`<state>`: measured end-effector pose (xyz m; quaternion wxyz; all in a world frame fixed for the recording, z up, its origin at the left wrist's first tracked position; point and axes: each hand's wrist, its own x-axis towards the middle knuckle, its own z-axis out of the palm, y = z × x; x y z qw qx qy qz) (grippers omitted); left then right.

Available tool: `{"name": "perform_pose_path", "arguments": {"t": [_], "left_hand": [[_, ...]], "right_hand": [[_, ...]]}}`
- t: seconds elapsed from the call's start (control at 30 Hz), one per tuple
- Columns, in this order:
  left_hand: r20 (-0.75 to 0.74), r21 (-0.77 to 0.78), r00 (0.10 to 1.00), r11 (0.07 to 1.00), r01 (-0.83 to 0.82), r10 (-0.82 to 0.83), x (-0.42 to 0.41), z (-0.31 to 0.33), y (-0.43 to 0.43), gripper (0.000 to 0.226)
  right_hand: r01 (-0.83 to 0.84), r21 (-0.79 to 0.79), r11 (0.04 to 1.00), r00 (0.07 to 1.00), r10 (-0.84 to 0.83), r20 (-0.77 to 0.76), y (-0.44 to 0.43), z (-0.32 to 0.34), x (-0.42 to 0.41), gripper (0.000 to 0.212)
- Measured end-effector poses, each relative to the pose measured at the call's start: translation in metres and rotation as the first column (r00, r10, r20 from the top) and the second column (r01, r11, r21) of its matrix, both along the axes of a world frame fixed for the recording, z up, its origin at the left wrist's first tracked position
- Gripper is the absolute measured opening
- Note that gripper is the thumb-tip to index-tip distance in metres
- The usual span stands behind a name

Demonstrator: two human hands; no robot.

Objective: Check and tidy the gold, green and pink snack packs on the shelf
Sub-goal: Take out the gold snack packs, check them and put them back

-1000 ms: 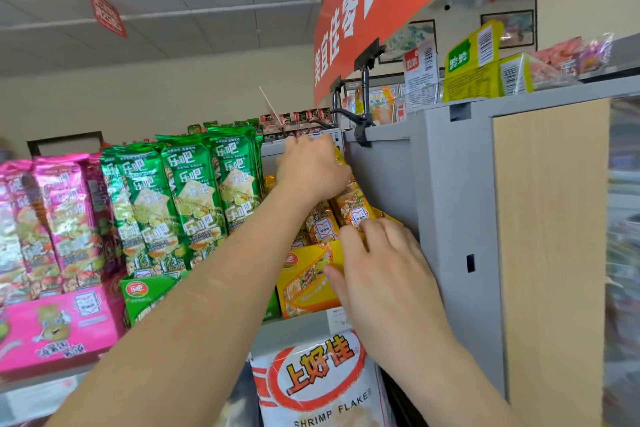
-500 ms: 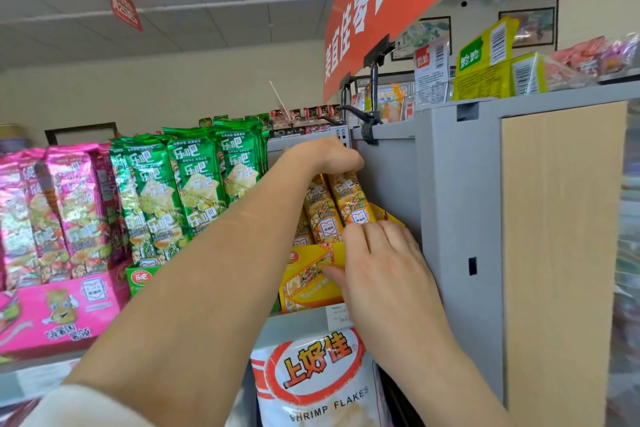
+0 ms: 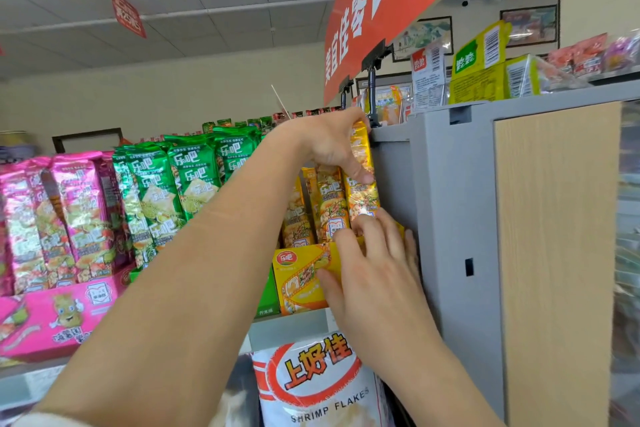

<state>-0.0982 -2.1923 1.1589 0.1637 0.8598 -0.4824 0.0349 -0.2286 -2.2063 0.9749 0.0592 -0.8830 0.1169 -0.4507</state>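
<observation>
Hands are both on one gold pack (image 3: 363,198) at the far right end of the row. It stands upright, long axis running 12 to 6, with the grey side panel (image 3: 446,218) just beside it at 3 o'clock. My left hand (image 3: 329,146) is curled round its top end, thumb on the front. My right hand (image 3: 377,274) sits at the pack's 6 o'clock, fingers straight and laid flat over its foot and the yellow box (image 3: 298,284) front, gripping nothing. So the left has the hold, the right just steadies. I reckon next is easing it straight down into the box. Green packs (image 3: 180,180) and pink packs (image 3: 69,211) line the shelf (image 3: 287,326) off at 9 o'clock.
</observation>
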Motion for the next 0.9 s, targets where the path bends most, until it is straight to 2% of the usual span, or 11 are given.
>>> {"name": "perform_pose_path", "arguments": {"t": [0.13, 0.23, 0.4, 0.57, 0.7, 0.83, 0.9], "left_hand": [[0.157, -0.109, 0.988, 0.994, 0.030, -0.012, 0.003, -0.001, -0.005, 0.082], [0.251, -0.254, 0.967, 0.967, 0.028, 0.037, 0.010, -0.007, -0.010, 0.082], [0.272, -0.297, 0.958, 0.955, -0.007, 0.092, 0.012, -0.018, -0.012, 0.091], [0.270, -0.303, 0.952, 0.951, -0.055, 0.141, 0.021, -0.032, -0.005, 0.094], [0.259, -0.377, 0.950, 0.924, -0.068, 0.175, 0.022, -0.044, -0.005, 0.099], [0.296, -0.456, 0.938, 0.890, -0.028, 0.181, 0.015, -0.050, -0.003, 0.103], [0.325, -0.461, 0.929, 0.888, -0.009, 0.178, 0.009, -0.049, 0.002, 0.103]], "right_hand": [[-0.036, -0.001, 0.999, 0.999, 0.036, -0.006, -0.003, -0.001, -0.001, 0.035], [-0.062, -0.015, 0.998, 0.997, 0.061, -0.036, -0.006, -0.001, -0.004, 0.035], [-0.121, 0.002, 0.993, 0.989, 0.121, -0.086, -0.008, 0.005, -0.006, 0.040], [-0.113, -0.008, 0.994, 0.991, 0.113, -0.069, -0.005, 0.006, -0.009, 0.033], [-0.125, 0.009, 0.992, 0.990, 0.125, -0.059, -0.005, 0.005, -0.008, 0.045], [-0.099, 0.016, 0.995, 0.991, 0.100, -0.090, -0.003, 0.003, -0.009, 0.051], [-0.071, -0.003, 0.997, 0.996, 0.071, -0.053, -0.004, 0.003, -0.009, 0.044]]}}
